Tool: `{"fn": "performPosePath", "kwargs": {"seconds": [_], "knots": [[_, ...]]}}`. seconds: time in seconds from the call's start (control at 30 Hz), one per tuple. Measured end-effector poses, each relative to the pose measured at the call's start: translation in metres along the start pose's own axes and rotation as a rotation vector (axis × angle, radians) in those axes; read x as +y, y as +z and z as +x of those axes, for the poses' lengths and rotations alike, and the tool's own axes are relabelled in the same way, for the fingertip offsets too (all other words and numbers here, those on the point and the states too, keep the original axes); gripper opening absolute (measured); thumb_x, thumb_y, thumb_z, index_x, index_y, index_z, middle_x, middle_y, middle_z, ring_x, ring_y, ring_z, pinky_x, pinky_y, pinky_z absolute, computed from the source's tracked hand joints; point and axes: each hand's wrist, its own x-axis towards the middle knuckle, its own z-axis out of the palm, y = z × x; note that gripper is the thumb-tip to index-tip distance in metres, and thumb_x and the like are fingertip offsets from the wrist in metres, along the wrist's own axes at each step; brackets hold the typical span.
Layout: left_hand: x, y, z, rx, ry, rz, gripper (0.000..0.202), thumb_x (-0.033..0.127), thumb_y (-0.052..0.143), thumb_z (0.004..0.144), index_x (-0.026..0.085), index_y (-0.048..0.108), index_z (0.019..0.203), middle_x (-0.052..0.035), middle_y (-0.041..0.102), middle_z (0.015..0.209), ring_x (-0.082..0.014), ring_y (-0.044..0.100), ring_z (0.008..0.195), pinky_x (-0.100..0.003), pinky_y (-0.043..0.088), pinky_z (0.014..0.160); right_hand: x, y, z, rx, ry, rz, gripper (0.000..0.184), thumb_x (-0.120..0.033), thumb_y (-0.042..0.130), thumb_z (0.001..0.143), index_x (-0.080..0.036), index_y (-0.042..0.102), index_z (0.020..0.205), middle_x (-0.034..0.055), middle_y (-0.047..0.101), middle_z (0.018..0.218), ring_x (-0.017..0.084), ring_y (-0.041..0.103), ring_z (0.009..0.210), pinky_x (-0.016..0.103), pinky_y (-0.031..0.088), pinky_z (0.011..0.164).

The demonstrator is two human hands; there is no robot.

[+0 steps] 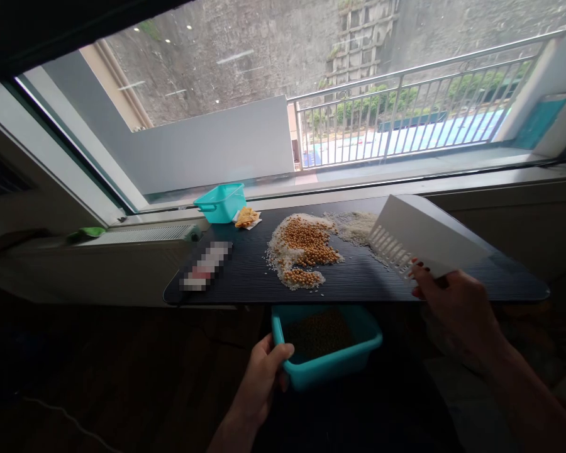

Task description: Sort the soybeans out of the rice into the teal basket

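My left hand (pixel 263 371) grips the left rim of a teal plastic bin (pixel 337 372), thumb over the edge. The bin is just below the table's front edge, and soybean-like grains lie dim in its bottom. My right hand (pixel 457 308) is closed on a white slotted scoop (pixel 417 236), held tilted over the right part of the table. Left of the scoop, a pile of tan soybeans (pixel 311 242) lies mixed with white rice (pixel 279 242). A second patch of rice (pixel 358 226) is by the scoop's slotted edge, partly hidden behind it.
On the dark table (pixel 245 270), a second teal bin (pixel 221 204) stands at the back left. Beside it is a crumpled yellowish item (pixel 248 218) on white paper. A blurred-out flat object (pixel 206 267) lies at the left. A window and its sill run behind the table.
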Motion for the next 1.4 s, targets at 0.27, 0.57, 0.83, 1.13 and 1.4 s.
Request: {"fn": "performPosePath", "kwargs": {"seconds": [0.27,0.57,0.83,1.13,1.4], "knots": [[0.002,0.003,0.0,0.035,0.015,0.006,0.036,0.041,0.08,0.06,0.019,0.054,0.071,0.0102,0.042,0.047,-0.0049,0.034,0.037,-0.018,0.028,0.036,-0.025,0.01,-0.036,-0.214,0.095,0.24,0.033,-0.057,0.068,0.068,-0.025,0.07,0.071,0.0019,0.07,0.054,0.023,0.068,0.048,0.033,0.055,0.05],[0.005,0.006,-0.002,0.039,0.032,0.015,0.034,0.04,0.078,0.059,0.019,0.054,0.07,0.01,0.042,0.047,-0.0051,0.034,0.036,-0.019,0.028,0.035,-0.014,0.03,-0.044,-0.292,0.064,0.433,0.045,-0.065,0.074,0.065,-0.021,0.075,0.073,0.004,0.073,0.06,0.019,0.064,0.046,0.029,0.054,0.041],[0.002,0.005,0.0,0.04,0.038,0.007,0.032,0.039,0.077,0.06,0.018,0.055,0.072,0.0102,0.042,0.046,-0.0049,0.033,0.035,-0.018,0.028,0.034,-0.037,0.028,-0.047,-0.38,0.028,0.419,0.04,-0.06,0.075,0.063,-0.021,0.071,0.068,0.0013,0.069,0.053,0.017,0.058,0.038,0.027,0.048,0.036],[0.002,0.005,-0.001,0.038,0.045,-0.009,0.033,0.038,0.079,0.061,0.018,0.056,0.072,0.0095,0.043,0.048,-0.0052,0.035,0.037,-0.019,0.028,0.036,-0.037,0.025,-0.048,-0.403,0.04,0.46,0.039,-0.06,0.077,0.061,-0.022,0.073,0.071,0.0014,0.072,0.056,0.019,0.06,0.04,0.03,0.051,0.037],[0.003,0.005,-0.001,0.041,0.046,-0.005,0.036,0.041,0.081,0.06,0.019,0.055,0.07,0.0095,0.042,0.048,-0.0055,0.035,0.037,-0.019,0.028,0.035,-0.042,0.019,-0.05,-0.394,0.062,0.478,0.039,-0.061,0.08,0.055,-0.023,0.073,0.065,0.0008,0.071,0.054,0.018,0.06,0.041,0.03,0.052,0.037]]}}
